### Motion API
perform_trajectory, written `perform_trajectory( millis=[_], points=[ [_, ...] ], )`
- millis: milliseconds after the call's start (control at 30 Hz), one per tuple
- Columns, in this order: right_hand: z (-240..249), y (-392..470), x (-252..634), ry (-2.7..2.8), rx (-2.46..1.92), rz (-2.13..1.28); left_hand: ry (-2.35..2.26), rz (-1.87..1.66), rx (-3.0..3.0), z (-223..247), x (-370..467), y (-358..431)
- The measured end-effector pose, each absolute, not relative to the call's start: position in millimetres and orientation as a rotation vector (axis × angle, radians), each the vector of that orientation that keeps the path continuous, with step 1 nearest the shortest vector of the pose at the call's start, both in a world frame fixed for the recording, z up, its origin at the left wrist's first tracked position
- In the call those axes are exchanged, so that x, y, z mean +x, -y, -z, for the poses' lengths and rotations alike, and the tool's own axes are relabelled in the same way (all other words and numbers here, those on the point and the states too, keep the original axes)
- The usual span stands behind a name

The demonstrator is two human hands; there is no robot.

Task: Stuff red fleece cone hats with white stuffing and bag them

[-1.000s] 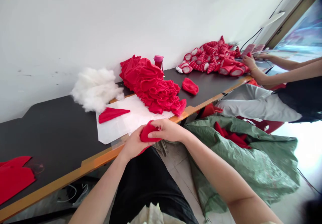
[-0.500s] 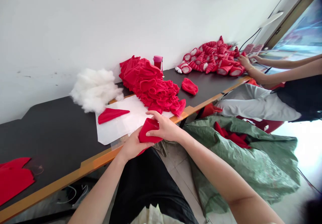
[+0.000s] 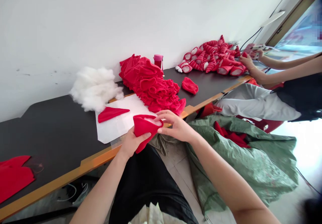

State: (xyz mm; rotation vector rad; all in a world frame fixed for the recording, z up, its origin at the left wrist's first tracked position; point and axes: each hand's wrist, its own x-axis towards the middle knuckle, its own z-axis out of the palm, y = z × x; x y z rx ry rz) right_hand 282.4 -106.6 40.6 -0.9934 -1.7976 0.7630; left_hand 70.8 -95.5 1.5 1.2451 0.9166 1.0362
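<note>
My left hand (image 3: 132, 143) is wrapped round a red cloth pouch (image 3: 144, 128), thumb across its front. White filling shows in the pouch's open top. My right hand (image 3: 176, 126) is at the right side of that opening, its fingertips on the rim and its thumb just below. Behind the hands, a flat red cloth piece (image 3: 112, 114) lies on a white sheet (image 3: 108, 131). Fluffy white stuffing (image 3: 94, 86) rests behind it, left of a heap of red cloth pieces (image 3: 146, 79).
A single red piece (image 3: 190, 86), a pink-lidded cup (image 3: 158, 61) and stuffed red striped shapes (image 3: 210, 56) are on the black table (image 3: 57, 126). At the right, another person's hands (image 3: 248, 62) hold a tool. A green sack (image 3: 241, 163) stands below; red cloth (image 3: 16, 175) lies far left.
The pouch has turned so its opening and white filling show. My right hand has shifted right, from across the pouch to its rim. The other person's hands have lifted a tool.
</note>
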Motion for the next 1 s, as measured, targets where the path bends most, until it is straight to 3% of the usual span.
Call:
perform_trajectory(
  millis=[100, 300, 400, 567, 733, 1000],
  points=[
    [-23, 109, 274, 1.657, -1.052, -0.769, -0.886, -1.061, 1.177, 1, 79, 96],
    [-32, 115, 269, 1.872, -1.166, -0.269, -0.830, -1.083, 1.085, 11, 89, 95],
    [-37, 113, 282, 2.008, -1.205, -0.565, -0.797, -1.042, 1.110, 9, 92, 97],
    [-18, 105, 301, 1.531, -1.156, -1.022, -0.751, -0.878, 1.134, -1, 95, 105],
    [3, 108, 308, 1.392, -1.014, -0.903, -0.513, -0.608, 1.010, 1, 100, 110],
    [-31, 139, 306, 1.731, -0.827, -0.577, -0.841, -1.010, 1.406, 10, 118, 105]
  ],
)
